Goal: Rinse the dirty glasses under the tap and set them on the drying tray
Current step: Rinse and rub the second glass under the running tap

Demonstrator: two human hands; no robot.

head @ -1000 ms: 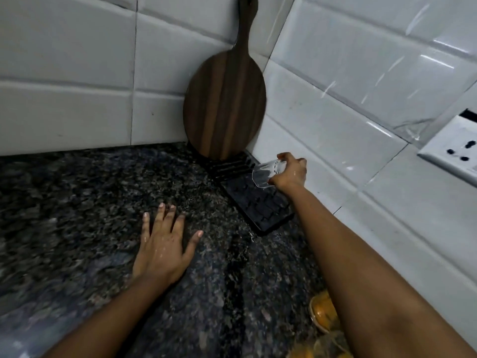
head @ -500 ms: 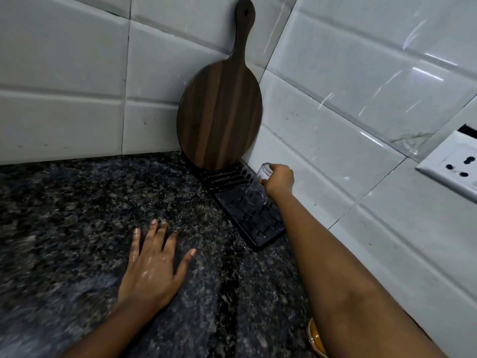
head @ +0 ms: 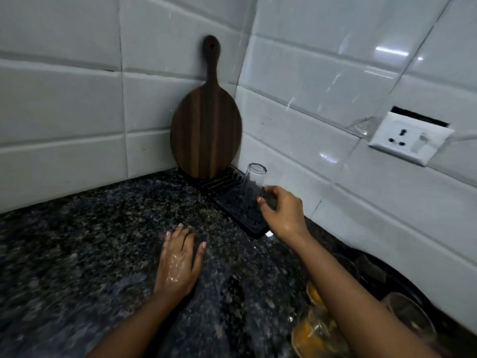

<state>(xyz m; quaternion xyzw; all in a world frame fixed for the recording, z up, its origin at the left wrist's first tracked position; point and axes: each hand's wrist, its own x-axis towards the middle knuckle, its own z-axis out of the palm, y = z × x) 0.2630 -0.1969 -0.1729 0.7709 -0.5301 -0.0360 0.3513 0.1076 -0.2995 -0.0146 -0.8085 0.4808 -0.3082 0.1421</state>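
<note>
A clear glass stands on the black ribbed drying tray in the corner of the dark granite counter. My right hand is at the glass's lower right side, thumb and fingertips curled round it near the base. My left hand lies flat on the counter to the left of the tray, wet, fingers straight and holding nothing. Dirty glasses with orange residue sit at the bottom right, partly hidden by my right forearm.
A round wooden cutting board leans upright in the tiled corner, right behind the tray. A white wall socket is on the right wall. Another clear glass and a dark vessel sit at the lower right.
My right hand turned the tilted glass and set it down standing on the tray, then slid down to its base. My left hand stayed flat on the counter.
</note>
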